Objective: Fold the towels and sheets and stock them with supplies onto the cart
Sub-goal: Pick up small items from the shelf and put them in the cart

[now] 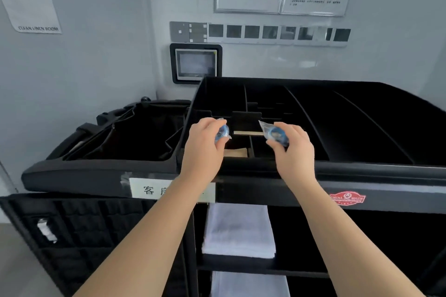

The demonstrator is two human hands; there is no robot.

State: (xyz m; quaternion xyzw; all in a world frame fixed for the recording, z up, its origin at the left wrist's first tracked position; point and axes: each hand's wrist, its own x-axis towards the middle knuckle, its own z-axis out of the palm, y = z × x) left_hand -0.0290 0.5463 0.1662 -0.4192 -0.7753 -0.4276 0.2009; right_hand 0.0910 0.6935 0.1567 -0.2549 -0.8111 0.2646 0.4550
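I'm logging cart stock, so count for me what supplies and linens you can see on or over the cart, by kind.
Clear packets with a blue ring inside: 2, one pinched in the left hand at, one in the right hand at.
Folded white towel stacks on the cart shelves: 2, upper and lower.
Total: 4

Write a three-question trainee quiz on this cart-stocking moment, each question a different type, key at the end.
1. True or false: each hand, the left hand and the right hand, pinches a small clear packet with a blue ring inside.
2. Where do the folded white towels lie? A) in the top tray B) on a shelf below the top tray C) in the black bag
3. Fill in: the hands are above the cart's divided top ____.

Key: 1 true; 2 B; 3 tray.
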